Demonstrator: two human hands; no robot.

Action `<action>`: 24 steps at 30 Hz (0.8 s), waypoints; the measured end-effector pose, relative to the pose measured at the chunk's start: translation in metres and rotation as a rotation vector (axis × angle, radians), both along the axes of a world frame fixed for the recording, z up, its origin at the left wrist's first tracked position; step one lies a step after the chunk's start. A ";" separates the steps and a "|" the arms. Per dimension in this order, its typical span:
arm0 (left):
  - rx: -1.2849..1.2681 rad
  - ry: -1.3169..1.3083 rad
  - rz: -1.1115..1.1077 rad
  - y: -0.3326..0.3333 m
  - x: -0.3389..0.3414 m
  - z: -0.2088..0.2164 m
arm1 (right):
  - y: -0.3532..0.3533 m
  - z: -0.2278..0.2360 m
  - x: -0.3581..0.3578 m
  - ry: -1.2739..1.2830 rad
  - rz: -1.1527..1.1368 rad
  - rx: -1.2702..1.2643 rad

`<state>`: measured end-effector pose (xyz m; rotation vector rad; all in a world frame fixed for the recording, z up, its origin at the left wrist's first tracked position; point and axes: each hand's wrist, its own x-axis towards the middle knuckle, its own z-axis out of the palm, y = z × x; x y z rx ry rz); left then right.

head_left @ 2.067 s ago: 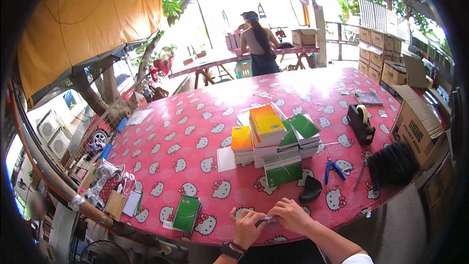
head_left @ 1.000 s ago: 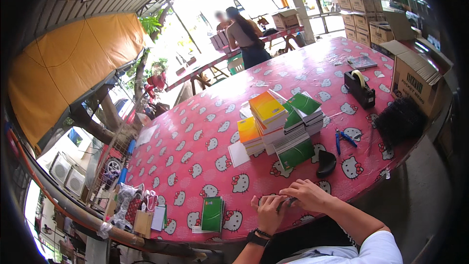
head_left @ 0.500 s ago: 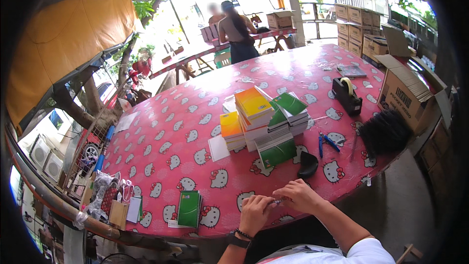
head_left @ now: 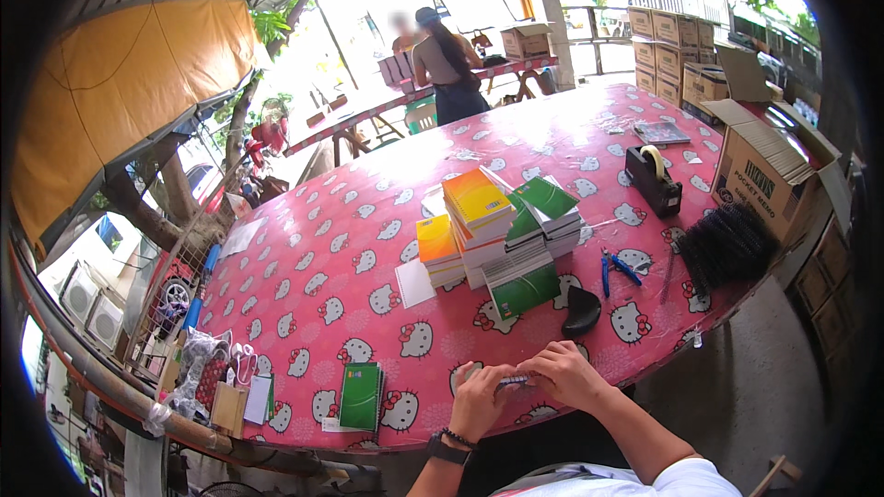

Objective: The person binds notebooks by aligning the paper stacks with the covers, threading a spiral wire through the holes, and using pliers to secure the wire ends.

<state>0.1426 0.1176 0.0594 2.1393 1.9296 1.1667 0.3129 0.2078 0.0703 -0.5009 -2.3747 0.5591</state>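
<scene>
Close to the table's near edge, my left hand point(head_left: 483, 398) and my right hand point(head_left: 566, 373) both close their fingers on a small spiral-bound notebook point(head_left: 516, 379). Only a narrow strip of its bound edge shows between my fingertips; its cover is hidden. Just beyond my right hand lies a black, rounded object point(head_left: 581, 311) that I cannot identify. Farther off stand stacks of notebooks with yellow-orange covers point(head_left: 478, 200) and green covers point(head_left: 525, 291). To the left of my hands, a green spiral notebook point(head_left: 359, 396) lies near the edge.
Pliers with blue handles point(head_left: 624, 269), a black tape dispenser point(head_left: 654, 179) and a heap of black binding wires point(head_left: 727, 246) occupy the right side of the pink table point(head_left: 304, 313). An open carton point(head_left: 764, 170) stands beyond them. Two people point(head_left: 446, 64) are at a far table.
My hands have drawn closer together, and slightly more of the notebook's bound edge shows between them. The view has shifted slightly. Items on the table stay in place.
</scene>
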 end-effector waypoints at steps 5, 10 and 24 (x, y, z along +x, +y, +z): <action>-0.076 0.179 0.057 -0.004 -0.012 -0.017 | 0.023 0.012 0.007 0.130 -0.030 -0.033; -0.028 0.037 0.009 -0.003 -0.006 -0.008 | 0.073 0.003 0.034 0.101 -0.390 -0.103; -0.033 0.104 0.028 -0.004 -0.013 -0.009 | 0.100 -0.061 0.038 -0.214 -0.405 -0.040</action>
